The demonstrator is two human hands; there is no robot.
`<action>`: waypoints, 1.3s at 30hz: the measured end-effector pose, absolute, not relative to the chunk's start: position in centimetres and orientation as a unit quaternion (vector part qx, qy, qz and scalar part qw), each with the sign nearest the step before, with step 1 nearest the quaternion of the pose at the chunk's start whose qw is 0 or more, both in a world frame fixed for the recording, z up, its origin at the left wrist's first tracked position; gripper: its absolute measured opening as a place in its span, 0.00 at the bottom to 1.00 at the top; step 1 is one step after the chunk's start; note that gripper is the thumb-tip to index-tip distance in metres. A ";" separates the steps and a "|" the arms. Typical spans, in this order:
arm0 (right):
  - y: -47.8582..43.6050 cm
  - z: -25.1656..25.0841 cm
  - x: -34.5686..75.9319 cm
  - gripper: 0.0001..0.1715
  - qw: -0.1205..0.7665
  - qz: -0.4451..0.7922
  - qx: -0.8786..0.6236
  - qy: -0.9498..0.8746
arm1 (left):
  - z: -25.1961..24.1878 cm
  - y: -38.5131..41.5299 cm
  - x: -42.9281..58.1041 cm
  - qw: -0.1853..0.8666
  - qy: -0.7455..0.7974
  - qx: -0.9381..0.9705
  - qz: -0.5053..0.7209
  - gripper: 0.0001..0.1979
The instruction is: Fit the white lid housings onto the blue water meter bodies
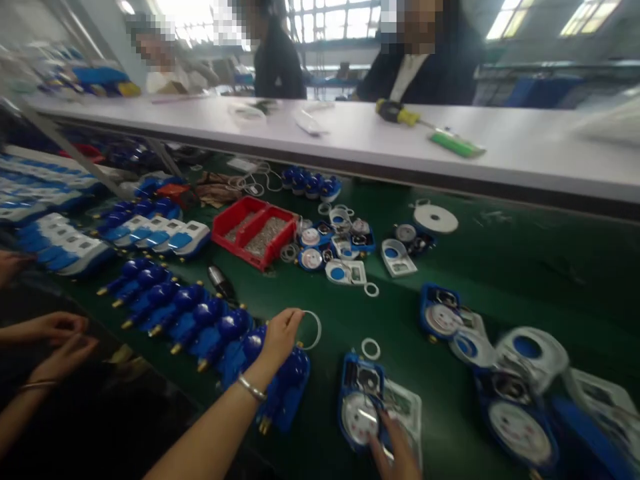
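My left hand (279,335) reaches out over the green table and pinches a thin clear ring (314,329) between its fingertips; a bracelet sits on its wrist. Just under that hand lies the end of a row of blue meter bodies (200,320) with brass ends. My right hand (396,451) shows only partly at the bottom edge, with its fingers closed on an open blue meter (361,405) with a round white dial. A small white ring (371,348) lies on the table just above that meter.
Red bins (255,230) of small parts stand mid-table, with white-and-blue covers (160,235) to their left and more open meters (505,387) at the right. A co-worker's hands (63,347) are at the left edge. People stand behind a white shelf (350,143) holding a screwdriver (400,113).
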State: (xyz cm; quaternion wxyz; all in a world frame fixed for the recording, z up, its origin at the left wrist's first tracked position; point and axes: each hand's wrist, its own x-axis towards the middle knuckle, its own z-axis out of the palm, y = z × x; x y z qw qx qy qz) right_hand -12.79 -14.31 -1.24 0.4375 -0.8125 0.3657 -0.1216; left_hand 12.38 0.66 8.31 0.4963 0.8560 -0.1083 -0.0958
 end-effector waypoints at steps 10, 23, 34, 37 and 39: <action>-13.5 1.2 -14.2 0.22 0.599 -0.065 -0.700 0.382 | 1.2 -1.4 -4.8 0.463 -0.177 0.857 -0.139 0.17; -13.1 0.0 -11.6 0.21 0.535 -0.095 -0.763 0.350 | 0.1 -3.5 -2.6 0.379 -0.256 0.881 -0.120 0.18; -13.2 0.2 -10.6 0.18 0.555 -0.088 -0.744 0.361 | -0.9 -3.6 -2.4 0.388 -0.238 0.882 -0.125 0.18; -13.4 0.5 -10.9 0.18 0.566 -0.078 -0.736 0.364 | -0.4 -3.1 -2.2 0.381 -0.253 0.880 -0.129 0.17; -14.0 0.6 -11.9 0.19 0.568 -0.075 -0.728 0.377 | 0.7 -2.8 -1.2 0.348 -0.266 0.893 -0.102 0.17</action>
